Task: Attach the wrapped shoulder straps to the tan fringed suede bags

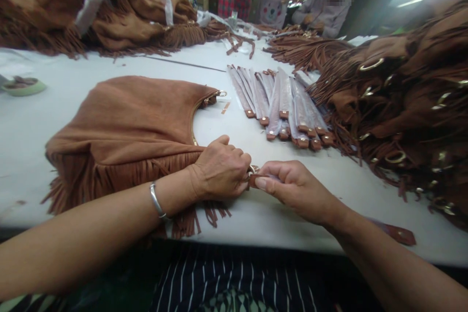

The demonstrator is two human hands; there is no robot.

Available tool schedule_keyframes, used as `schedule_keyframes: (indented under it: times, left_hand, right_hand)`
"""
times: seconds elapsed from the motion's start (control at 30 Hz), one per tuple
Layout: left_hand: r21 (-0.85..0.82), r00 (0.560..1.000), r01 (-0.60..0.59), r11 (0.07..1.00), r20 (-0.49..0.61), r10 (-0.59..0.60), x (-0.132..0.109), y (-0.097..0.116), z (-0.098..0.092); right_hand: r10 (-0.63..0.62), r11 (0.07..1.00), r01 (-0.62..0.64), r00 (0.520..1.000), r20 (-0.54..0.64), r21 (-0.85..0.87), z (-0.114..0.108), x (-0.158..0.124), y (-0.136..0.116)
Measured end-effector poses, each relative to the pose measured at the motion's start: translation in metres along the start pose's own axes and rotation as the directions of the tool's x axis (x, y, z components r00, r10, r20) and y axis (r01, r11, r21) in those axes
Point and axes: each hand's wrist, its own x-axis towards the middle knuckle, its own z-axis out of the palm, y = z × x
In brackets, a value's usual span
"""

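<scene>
A brown suede-like handbag (142, 112) with a fringe and a curved zip opening lies on its side on the white table. My left hand (221, 168) is closed round the bag's near end, beside a metal ring (252, 169). Between thumb and fingers, my right hand (292, 185) pinches the brown end of a strap (254, 180) at that ring. Whether the strap end passes through the ring I cannot tell. The strap runs under my right forearm, and its other brown end (402, 235) shows near the table's front edge.
Several plastic-wrapped straps (281, 102) lie beyond my right hand. A heap of fringed brown bags (398, 97) rises at the right, and more bags (120, 14) are piled at the back left. A small green dish (24, 88) sits at the left. Other people stand across the table.
</scene>
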Motion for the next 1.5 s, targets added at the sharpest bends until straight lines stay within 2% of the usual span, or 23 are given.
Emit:
schedule_keyframes:
  times: [0.07, 0.17, 0.23, 0.37, 0.47, 0.63, 0.73, 0.83, 0.97, 1.07, 1.17, 1.27, 1.33, 1.43, 1.5]
  left_hand:
    - [0.007, 1.000, 0.014, 1.000, 0.015, -0.014, 0.000, 0.001, 0.000]
    - [0.004, 1.000, 0.016, 1.000, 0.006, -0.016, 0.001, 0.003, 0.002]
    - [0.026, 0.997, 0.081, 0.996, -0.021, -0.081, 0.002, 0.006, 0.003]
    - [0.048, 0.976, 0.216, 0.975, -0.053, -0.213, 0.005, 0.013, 0.004]
    - [0.006, 0.970, 0.237, 0.971, -0.053, -0.237, 0.006, 0.013, 0.002]
    - [-0.008, 0.982, 0.185, 0.983, -0.030, -0.185, 0.004, 0.008, -0.002]
    - [-0.011, 0.990, 0.142, 0.990, 0.009, -0.142, 0.003, 0.006, -0.002]
    - [-0.046, 0.996, 0.071, 0.996, 0.063, -0.068, 0.003, 0.004, -0.003]
    - [-0.095, 0.992, 0.000, 0.996, 0.127, 0.012, 0.002, -0.002, -0.005]
    - [-0.150, 0.987, -0.036, 0.988, 0.149, 0.059, 0.001, -0.007, -0.008]
    - [-0.212, 0.986, -0.052, 0.976, 0.146, 0.084, 0.000, -0.011, -0.010]
    - [-0.319, 0.987, 0.017, 0.948, 0.157, 0.035, -0.001, -0.016, -0.011]
    - [-0.458, 0.986, 0.128, 0.880, 0.152, -0.064, -0.002, -0.020, -0.011]
    - [-0.618, 0.959, 0.272, 0.738, 0.107, -0.264, -0.003, -0.024, -0.011]
    - [-0.651, 0.941, 0.305, 0.695, 0.096, -0.323, -0.003, -0.026, -0.010]
  right_hand:
    - [0.044, 0.999, -0.045, 0.998, -0.054, -0.022, 0.002, 0.001, -0.002]
    - [0.053, 0.965, -0.091, 0.987, -0.155, -0.246, 0.003, 0.002, -0.009]
    - [0.050, 0.894, -0.129, 0.980, -0.191, -0.430, 0.002, 0.004, -0.014]
    - [0.037, 0.691, -0.172, 0.978, -0.204, -0.702, -0.001, 0.011, -0.018]
    - [0.019, 0.602, -0.182, 0.977, -0.214, -0.778, -0.003, 0.015, -0.018]
    - [0.034, 0.619, -0.172, 0.981, -0.193, -0.766, -0.003, 0.010, -0.017]
    - [0.008, 0.657, -0.135, 0.985, -0.173, -0.741, -0.002, 0.007, -0.010]
    - [-0.086, 0.735, 0.017, 0.994, -0.068, -0.678, -0.004, 0.009, 0.003]
    - [-0.231, 0.798, 0.198, 0.973, 0.015, -0.569, -0.006, 0.011, 0.015]
    - [-0.262, 0.838, 0.229, 0.965, 0.003, -0.496, -0.006, 0.008, 0.012]
    - [-0.210, 0.906, 0.183, 0.977, -0.029, -0.382, -0.005, 0.006, 0.004]
    - [-0.142, 0.968, 0.126, 0.988, -0.059, -0.218, -0.003, 0.012, -0.001]
    - [-0.122, 0.991, 0.114, 0.984, -0.129, -0.066, -0.001, 0.022, -0.003]
    - [-0.086, 0.974, 0.136, 0.962, -0.259, 0.179, 0.002, 0.036, -0.006]
    - [-0.042, 0.955, 0.110, 0.969, -0.244, 0.275, 0.002, 0.041, -0.008]
